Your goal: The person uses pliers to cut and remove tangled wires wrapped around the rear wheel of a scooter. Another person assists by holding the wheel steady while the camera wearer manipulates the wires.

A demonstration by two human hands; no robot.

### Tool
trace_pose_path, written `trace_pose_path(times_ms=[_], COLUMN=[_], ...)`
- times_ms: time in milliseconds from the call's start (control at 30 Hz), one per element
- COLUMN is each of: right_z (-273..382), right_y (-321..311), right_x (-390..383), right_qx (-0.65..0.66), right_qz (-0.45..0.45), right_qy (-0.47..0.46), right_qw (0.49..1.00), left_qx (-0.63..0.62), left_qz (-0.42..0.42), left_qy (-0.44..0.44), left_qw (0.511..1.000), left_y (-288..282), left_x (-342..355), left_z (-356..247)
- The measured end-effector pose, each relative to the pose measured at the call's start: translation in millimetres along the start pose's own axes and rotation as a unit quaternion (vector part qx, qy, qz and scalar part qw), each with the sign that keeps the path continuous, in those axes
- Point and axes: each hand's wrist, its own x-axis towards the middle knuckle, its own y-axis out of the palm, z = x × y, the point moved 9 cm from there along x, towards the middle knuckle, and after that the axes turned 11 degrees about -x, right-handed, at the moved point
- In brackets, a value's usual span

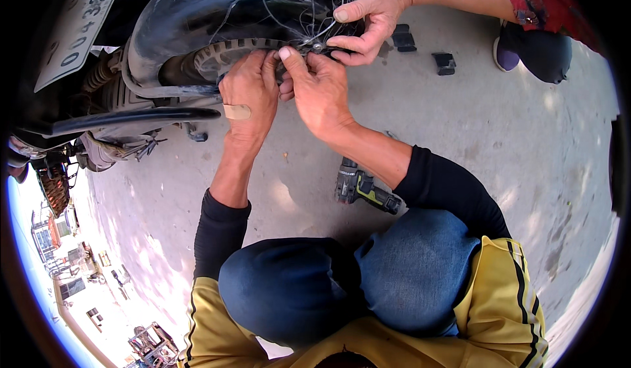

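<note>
A motorcycle's black rear fender [164, 19] arches over a treaded tyre [210, 62], with thin tangled wires or cords near its right side. My left hand [250, 92], with a tan plaster on it, has its fingers curled at the tyre's lower right. My right hand [315, 92] is beside it, thumb up and fingers bent at a small metal fitting [317, 47]; what either holds is hidden. A co-worker's hand [365, 29] reaches in from the upper right, fingers on the wires above my right hand.
A cordless drill [367, 190] lies on the concrete ground [526, 144] below my right forearm. Two small dark pieces [444, 63] lie right of the wheel, near the co-worker's shoe [506, 55]. The plate [79, 26], frame and black tube [131, 119] fill the upper left.
</note>
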Motion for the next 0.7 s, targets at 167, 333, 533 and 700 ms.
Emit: trace_pose_path(times_ms=[167, 333, 533, 700], right_z=[0, 0, 4, -6], right_y=[-6, -9, -6, -13], right_x=[0, 5, -1, -8], right_qx=[-0.006, -0.064, -0.045, 0.001], right_qz=[-0.005, -0.025, 0.019, 0.096], right_qy=[-0.014, -0.06, -0.035, -0.098], right_qw=[1.0, 0.996, 0.998, 0.991], left_qx=[-0.073, -0.097, 0.003, -0.019], left_qz=[-0.072, -0.051, -0.049, -0.032], left_qy=[-0.002, 0.023, 0.09, 0.074], left_qw=[0.995, 0.994, 0.995, 0.997], left_y=[-10, -2, -1, 3], left_x=[-9, -29, -32, -21], left_z=[-19, -34, -49, -36])
